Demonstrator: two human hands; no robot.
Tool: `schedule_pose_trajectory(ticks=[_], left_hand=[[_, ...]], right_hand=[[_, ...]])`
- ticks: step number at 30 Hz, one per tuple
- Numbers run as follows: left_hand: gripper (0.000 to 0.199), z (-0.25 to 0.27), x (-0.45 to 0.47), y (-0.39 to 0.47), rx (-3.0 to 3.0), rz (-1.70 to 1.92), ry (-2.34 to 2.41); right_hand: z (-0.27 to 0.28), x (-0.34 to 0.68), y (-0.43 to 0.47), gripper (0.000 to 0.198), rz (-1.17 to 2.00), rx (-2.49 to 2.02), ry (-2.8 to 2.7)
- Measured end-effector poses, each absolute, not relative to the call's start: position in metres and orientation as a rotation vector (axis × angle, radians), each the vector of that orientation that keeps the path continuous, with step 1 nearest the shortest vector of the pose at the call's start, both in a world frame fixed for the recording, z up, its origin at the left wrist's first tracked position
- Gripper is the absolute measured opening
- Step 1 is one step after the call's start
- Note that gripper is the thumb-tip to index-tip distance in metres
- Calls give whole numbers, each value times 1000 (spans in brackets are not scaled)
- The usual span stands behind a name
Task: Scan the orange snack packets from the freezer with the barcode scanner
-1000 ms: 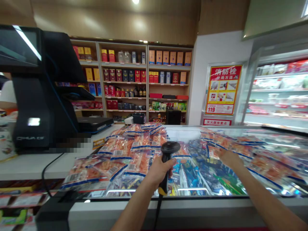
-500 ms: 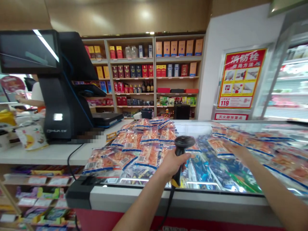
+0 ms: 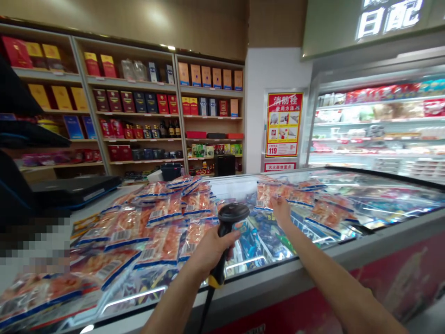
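In the head view my left hand (image 3: 212,246) is wrapped around the handle of a black barcode scanner (image 3: 233,214), held upright above the freezer's glass top with its cable hanging down. My right hand (image 3: 281,211) reaches over the glass, fingers pinched at the edge of a clear food packet (image 3: 266,194) with orange-pink contents and a blue-edged label. Close by on its right lie several similar packets (image 3: 327,213). A large spread of the same packets (image 3: 163,208) covers the left part of the glass, partly overlapping.
A chest freezer (image 3: 250,266) with a glass top stands in front of me, bagged goods visible beneath. At left are a black checkout machine (image 3: 76,190) and a white counter (image 3: 21,266). Shelves of boxes (image 3: 142,102) line the back; an open chiller (image 3: 378,123) stands right.
The view has turned right, so the checkout machine has mostly left it. Both hands appear farther left in the picture. The scanner stays in my left hand.
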State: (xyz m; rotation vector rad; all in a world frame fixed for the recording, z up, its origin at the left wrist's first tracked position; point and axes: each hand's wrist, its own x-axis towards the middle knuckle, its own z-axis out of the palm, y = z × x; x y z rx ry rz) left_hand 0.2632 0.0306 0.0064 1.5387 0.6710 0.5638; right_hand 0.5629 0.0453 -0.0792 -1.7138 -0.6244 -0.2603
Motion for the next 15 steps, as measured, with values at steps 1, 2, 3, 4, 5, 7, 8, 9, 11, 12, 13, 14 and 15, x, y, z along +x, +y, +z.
schedule_pose_trajectory(ticks=[1,2,3,4,5,7,8,9,11,12,13,14,15], left_hand=[[28,6,263,31,1538,568,674],[28,5,264,31,1540,574,673],[28,5,263,32,1545,577,667],[28,4,263,33,1550,580,657],[29,3,262,35,1555,580,645],[29,2,259,39,1568,581,627],[30,2,257,41,1578,593,622],[31,3,255,44,1589,615,619],[31,5,248,50,1591,674,633],[31,7,245,52,1579,706,647],[32,9,241,55,1560,732,664],[32,11,237,58,1538,754,682],[33,13,233,61,1515,773,703]], right_hand=[[-80,563,45,36,-254,-1692,-621],[-80,563,45,36,-252,-1672,-617],[-80,563,45,36,-252,-1660,-609],[-80,562,44,36,-247,-1658,-596],[-80,562,43,37,-239,-1665,-583],[-77,560,42,38,-231,-1684,-564],[-74,558,42,38,-230,-1690,-561],[-71,556,42,39,-228,-1692,-567],[-63,548,47,40,-212,-1695,-586],[-59,543,51,40,-192,-1698,-599],[-55,536,57,40,-167,-1701,-613],[-51,529,64,40,-144,-1704,-628],[-48,522,72,39,-125,-1714,-647]])
